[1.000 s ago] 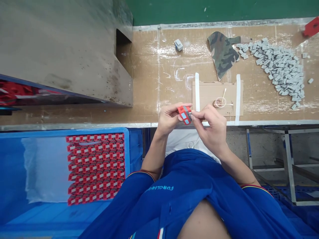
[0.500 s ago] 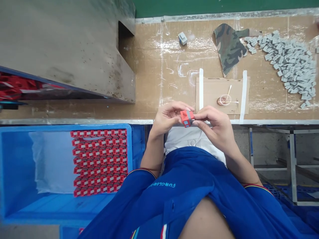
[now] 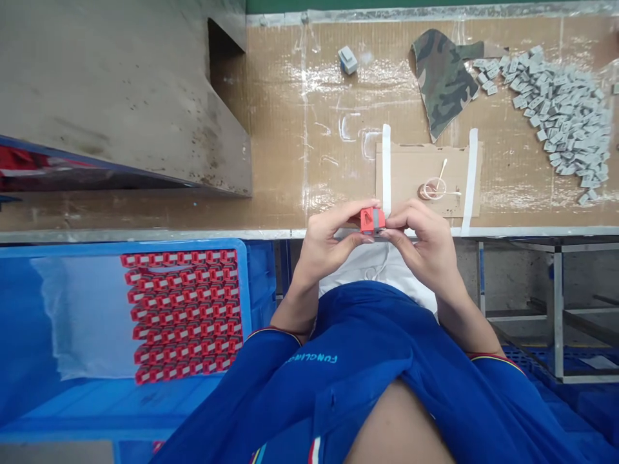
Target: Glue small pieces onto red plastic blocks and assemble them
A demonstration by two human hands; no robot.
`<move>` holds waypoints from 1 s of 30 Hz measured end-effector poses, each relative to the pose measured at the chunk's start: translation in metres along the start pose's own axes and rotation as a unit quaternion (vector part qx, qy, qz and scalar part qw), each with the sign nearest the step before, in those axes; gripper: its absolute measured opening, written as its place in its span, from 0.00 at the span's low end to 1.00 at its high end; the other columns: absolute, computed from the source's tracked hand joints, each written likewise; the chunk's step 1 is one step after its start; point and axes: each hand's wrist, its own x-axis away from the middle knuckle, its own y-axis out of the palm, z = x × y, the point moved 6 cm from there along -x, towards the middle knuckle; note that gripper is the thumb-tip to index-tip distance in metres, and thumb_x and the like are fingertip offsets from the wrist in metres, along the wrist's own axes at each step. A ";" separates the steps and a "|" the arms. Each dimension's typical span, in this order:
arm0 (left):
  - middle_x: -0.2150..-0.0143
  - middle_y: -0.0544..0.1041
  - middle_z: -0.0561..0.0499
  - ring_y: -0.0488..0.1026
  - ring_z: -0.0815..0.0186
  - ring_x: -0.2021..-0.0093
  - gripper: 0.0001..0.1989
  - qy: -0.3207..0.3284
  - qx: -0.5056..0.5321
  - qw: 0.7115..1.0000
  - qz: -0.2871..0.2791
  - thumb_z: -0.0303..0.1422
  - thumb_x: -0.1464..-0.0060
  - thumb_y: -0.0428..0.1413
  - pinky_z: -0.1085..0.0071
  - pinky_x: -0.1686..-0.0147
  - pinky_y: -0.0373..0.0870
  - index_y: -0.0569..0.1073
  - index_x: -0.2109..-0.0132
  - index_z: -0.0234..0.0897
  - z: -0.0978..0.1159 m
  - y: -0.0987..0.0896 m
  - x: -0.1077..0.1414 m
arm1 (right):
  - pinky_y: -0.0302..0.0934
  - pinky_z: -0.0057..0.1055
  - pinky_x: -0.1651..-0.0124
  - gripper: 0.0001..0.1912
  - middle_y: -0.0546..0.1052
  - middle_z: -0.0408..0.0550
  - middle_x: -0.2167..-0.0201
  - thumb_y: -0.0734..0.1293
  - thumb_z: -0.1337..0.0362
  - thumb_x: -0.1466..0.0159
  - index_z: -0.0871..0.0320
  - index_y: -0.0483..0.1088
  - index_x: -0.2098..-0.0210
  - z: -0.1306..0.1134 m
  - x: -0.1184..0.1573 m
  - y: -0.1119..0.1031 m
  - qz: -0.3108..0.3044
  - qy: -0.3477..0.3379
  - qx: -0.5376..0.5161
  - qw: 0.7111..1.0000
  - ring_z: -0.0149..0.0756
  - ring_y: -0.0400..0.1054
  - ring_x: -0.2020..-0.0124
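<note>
1. Centrally, a small red block with grey bands (image 3: pixel 372 221) is held between both hands, just above the front edge of the workbench.
2. The left hand (image 3: pixel 329 237) is curled around the block's left side, and the right hand (image 3: pixel 420 241) is closed on its right side; both grips are narrow and hold the block.
3. Just beyond the hands, a brown cardboard sheet (image 3: pixel 425 169) is fixed down by white tape strips (image 3: pixel 385 169), and a pale ring with cotton swabs (image 3: pixel 434 190) is laid on it.
4. Farther off, on the cardboard-covered workbench (image 3: pixel 309 129), a heap of small grey blocks (image 3: pixel 563 119), a camouflage cloth scrap (image 3: pixel 442 77) and a lone grey block (image 3: pixel 348 60) are seen.
5. At left, below the bench, rows of red-and-white pieces (image 3: pixel 181 309) are laid in a blue plastic crate (image 3: pixel 145 245).
</note>
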 end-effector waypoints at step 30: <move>0.49 0.84 0.45 0.81 0.59 0.50 0.20 0.034 -0.028 0.998 -0.036 0.39 0.42 0.68 0.63 0.49 0.79 0.81 0.43 0.44 -0.013 -0.009 -0.006 | 0.58 0.30 0.67 0.10 0.69 0.43 0.68 0.65 0.72 0.28 0.53 0.63 0.64 0.009 0.010 0.023 0.002 -0.030 0.054 0.998 0.33 0.63 0.68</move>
